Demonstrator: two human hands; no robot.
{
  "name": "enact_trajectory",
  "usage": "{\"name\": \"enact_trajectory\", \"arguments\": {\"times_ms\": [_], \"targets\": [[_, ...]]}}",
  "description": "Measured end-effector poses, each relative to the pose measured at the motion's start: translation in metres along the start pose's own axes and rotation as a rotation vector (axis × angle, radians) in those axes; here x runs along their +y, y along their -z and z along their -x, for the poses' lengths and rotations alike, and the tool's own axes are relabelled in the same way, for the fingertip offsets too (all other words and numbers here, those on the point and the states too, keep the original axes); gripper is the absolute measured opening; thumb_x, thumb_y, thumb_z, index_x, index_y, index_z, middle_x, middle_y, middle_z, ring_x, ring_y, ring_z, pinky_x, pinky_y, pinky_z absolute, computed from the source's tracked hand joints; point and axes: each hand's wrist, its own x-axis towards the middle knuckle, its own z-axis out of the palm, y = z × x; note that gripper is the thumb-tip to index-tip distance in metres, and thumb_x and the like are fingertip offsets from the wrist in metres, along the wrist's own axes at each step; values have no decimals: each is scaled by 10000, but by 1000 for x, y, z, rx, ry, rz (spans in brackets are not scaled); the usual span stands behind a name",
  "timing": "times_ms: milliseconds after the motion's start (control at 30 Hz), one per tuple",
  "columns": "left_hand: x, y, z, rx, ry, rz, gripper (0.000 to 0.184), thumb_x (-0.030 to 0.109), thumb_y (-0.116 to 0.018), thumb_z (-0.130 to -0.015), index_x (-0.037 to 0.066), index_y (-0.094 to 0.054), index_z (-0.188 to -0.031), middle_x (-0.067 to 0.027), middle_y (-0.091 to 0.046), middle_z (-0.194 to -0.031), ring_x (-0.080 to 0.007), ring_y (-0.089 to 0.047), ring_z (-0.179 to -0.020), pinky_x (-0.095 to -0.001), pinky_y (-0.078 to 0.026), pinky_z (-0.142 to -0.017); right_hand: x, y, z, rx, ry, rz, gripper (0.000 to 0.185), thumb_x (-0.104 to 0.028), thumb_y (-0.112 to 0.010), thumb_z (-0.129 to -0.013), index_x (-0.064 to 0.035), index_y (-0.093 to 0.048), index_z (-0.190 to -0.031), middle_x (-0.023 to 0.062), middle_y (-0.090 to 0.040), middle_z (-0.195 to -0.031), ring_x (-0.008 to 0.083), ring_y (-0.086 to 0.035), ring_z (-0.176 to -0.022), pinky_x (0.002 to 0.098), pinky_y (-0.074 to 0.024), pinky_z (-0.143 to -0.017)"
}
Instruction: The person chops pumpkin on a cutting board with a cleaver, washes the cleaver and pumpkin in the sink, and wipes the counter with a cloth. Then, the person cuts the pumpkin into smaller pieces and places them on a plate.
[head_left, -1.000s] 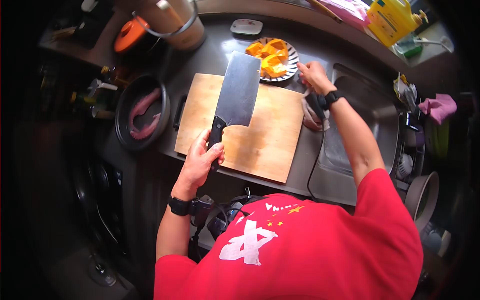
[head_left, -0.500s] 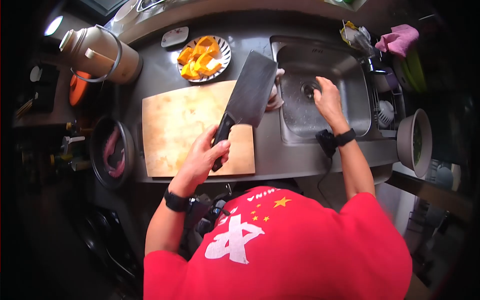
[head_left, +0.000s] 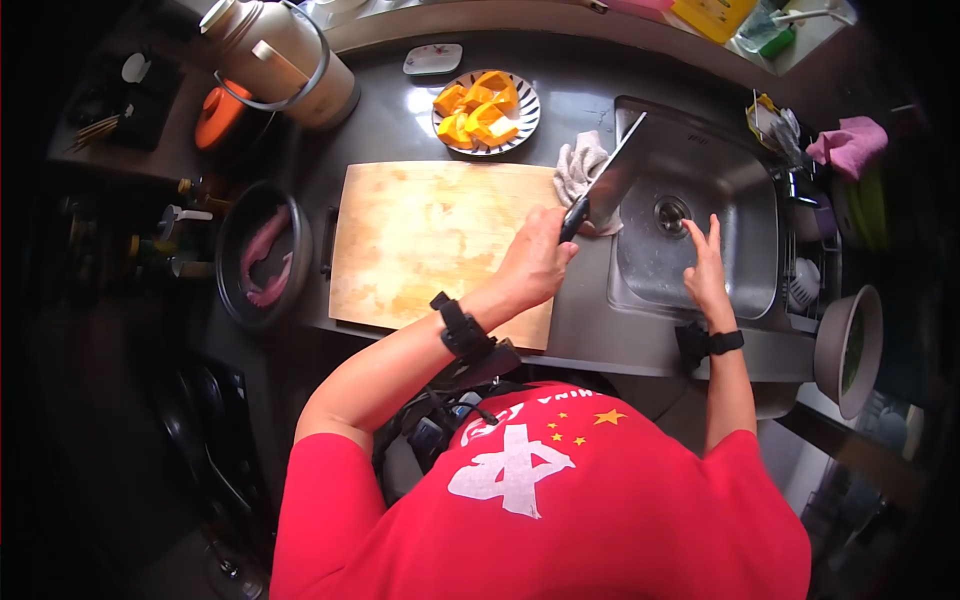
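As the head view has it, the left hand (head_left: 537,262) is wrapped firmly round the handle of the cleaver (head_left: 612,182), blade slanting up and to the right of that grip, over the cloth (head_left: 583,166) and toward the sink (head_left: 650,284)! Right of the grip, the right hand (head_left: 708,277) hangs over the sink, fingers parted, near the drain (head_left: 671,212). Left of the grip lies the cutting board (head_left: 432,238), and beyond it, ahead and leftward, sits the plate (head_left: 527,127) of orange chunks (head_left: 490,122). Far left, the dark bowl (head_left: 230,296) holds a pink piece (head_left: 262,245).
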Motion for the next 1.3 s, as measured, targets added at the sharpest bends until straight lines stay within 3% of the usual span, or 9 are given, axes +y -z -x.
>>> {"name": "enact_trajectory", "arguments": {"times_ms": [100, 200, 400, 467, 533, 600, 800, 1167, 1300], "targets": [[11, -8, -8, -17, 62, -14, 331, 22, -629, -841, 1, -525, -1155, -228, -502, -1038, -420, -541, -959, -470, -454, -844, -62, 22, -23, -184, -245, -696, 623, -152, -699, -848, -81, -457, -1418, 170, -616, -1247, 286, -693, -880, 349, -555, -791], [25, -18, -12, -44, 47, -46, 336, 10, -629, -822, 5, -508, -1135, -227, -478, -1077, -433, -540, -992, -476, -469, -837, -128, 45, -57, -547, -879, -1695, 706, -391, -707, -907, 19, -376, -1377, 162, -603, -1222, 212, -683, -869, 313, -572, -720], [14, -25, -24, -117, -320, -123, 527, 79, -715, -785, 11, -545, -1279, -186, -514, -1229, -385, -586, -1038, -419, -492, -911, -139, -2, -70, 29, -915, -1727, 171, -81, -606, -923, 89, -597, -904, 165, -691, -828, 200, -684, -685, 311, -563, -614], [4, 13, -50, -98, -248, -91, 237, 143, -729, -798, 39, -697, -1008, -167, -621, -1012, -347, -603, -992, -422, -487, -876, -123, 0, -65, -3, -950, -1706, 124, -3, -572, -892, 96, -570, -965, 181, -699, -863, 203, -692, -667, 305, -559, -576], [-52, 47, -83, 317, -342, -250, 188, 128, -704, -821, 28, -697, -980, -168, -646, -913, -343, -608, -918, -411, -480, -833, -106, 5, -60, -28, -974, -1574, 162, -14, -574, -899, 85, -524, -1017, 178, -701, -866, 212, -695, -639, 300, -555, -561], [-72, 84, -95, 572, -45, -575, 311, 157, -702, -835, 24, -650, -1111, -191, -604, -1085, -356, -572, -984, -423, -468, -905, -96, 15, -55, -31, -960, -1493, 159, -13, -566, -900, 67, -505, -1024, 176, -701, -869, 198, -687, -628, 296, -551, -556], [-123, 99, -131, 396, 554, -584, 389, 271, -732, -852, 14, -617, -1121, -203, -609, -1176, -372, -621, -1088, -456, -510, -909, -91, 24, -46, -131, -986, -1458, 194, -7, -532, -907, 61, -458, -1073, 185, -696, -856, 185, -672, -605, 286, -540, -546], [-128, 94, -137, 416, 427, -626, 307, 220, -732, -795, -18, -702, -986, -217, -686, -1040, -390, -677, -946, -431, -544, -852, -103, 29, -53, -186, -940, -1445, 197, -17, -517, -915, 51, -473, -1095, 160, -693, -862, 166, -660, -589, 274, -526, -543], [-132, 109, -121, 421, 475, -278, 297, 199, -717, -793, -16, -697, -997, -206, -703, -997, -338, -694, -880, -395, -539, -837, -112, 27, -56, -178, -912, -1459, 202, -20, -521, -914, 38, -485, -1105, 145, -692, -862, 160, -657, -586, 270, -520, -543]]}}
